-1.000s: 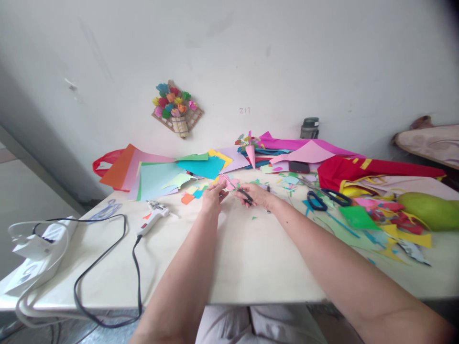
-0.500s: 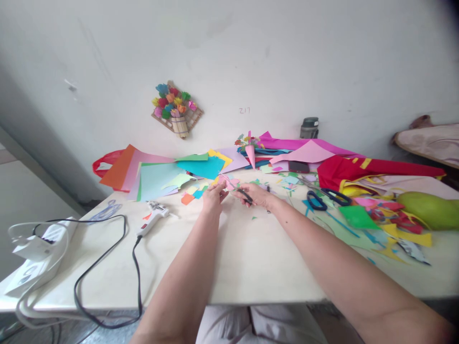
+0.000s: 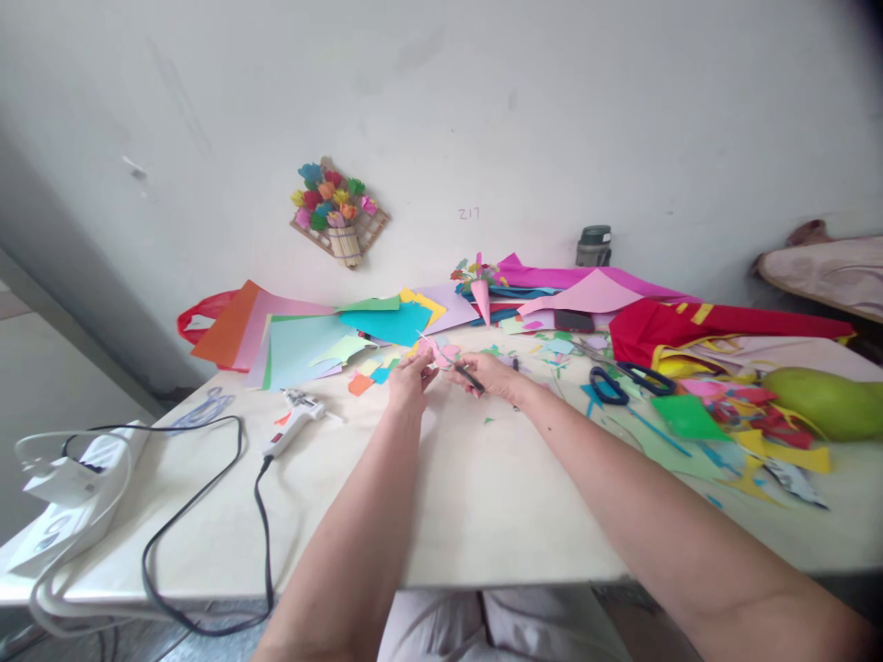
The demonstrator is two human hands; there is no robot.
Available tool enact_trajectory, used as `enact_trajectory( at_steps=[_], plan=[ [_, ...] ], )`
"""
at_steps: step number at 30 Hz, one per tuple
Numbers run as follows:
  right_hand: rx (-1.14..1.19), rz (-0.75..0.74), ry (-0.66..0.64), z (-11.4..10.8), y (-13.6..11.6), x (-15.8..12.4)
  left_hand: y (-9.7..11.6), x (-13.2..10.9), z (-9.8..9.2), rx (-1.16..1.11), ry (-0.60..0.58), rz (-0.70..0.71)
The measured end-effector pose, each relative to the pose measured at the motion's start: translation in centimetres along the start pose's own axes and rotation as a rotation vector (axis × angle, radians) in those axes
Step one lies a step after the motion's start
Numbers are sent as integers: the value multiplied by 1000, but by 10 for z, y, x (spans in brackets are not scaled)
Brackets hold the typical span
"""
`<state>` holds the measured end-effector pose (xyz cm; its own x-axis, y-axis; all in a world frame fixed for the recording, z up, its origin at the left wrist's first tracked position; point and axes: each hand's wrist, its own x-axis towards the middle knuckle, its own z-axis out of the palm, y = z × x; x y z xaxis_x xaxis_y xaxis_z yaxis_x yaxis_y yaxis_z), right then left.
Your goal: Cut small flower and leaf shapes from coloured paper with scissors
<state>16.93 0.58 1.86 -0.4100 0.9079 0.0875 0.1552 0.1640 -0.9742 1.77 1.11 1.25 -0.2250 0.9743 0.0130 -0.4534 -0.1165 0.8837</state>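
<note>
power strip [image 3: 55,538] sits at eight o'clock from the hands, with a glue gun [image 3: 293,430] nearer in on much the same bearing; its black cord [image 3: 260,510] leaves toward six. next along, the left forearm [image 3: 376,496] reaches over the pale table [image 3: 497,515], pointing to one o'clock. the left hand [image 3: 408,375] bends in toward three, thumb and fingers drawn into a narrow pinch on pink paper [image 3: 448,353], which lies between the two hands, just toward twelve. small black-handled scissors [image 3: 470,379] slant across there, tips toward ten; i cannot tell whether the blades meet the paper. the right hand [image 3: 491,373] has its fingers curled around the handles, knuckles up, and the right forearm [image 3: 621,460] runs back from it toward four o'clock. well apart at three lie blue-handled scissors [image 3: 608,386], and beyond them, toward four, a bright green sheet [image 3: 688,418] among coloured scraps [image 3: 751,405].
</note>
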Motion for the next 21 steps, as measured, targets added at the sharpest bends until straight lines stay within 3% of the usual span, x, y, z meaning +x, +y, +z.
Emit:
enact_trajectory(
  at_steps=[12,21],
  plan=[
    [28,-22,16,2,1,0,-2,3,1,-40,7,1],
    [56,-31,27,7,-3,-4,-2,-2,6,-77,76,-5]
  ],
)
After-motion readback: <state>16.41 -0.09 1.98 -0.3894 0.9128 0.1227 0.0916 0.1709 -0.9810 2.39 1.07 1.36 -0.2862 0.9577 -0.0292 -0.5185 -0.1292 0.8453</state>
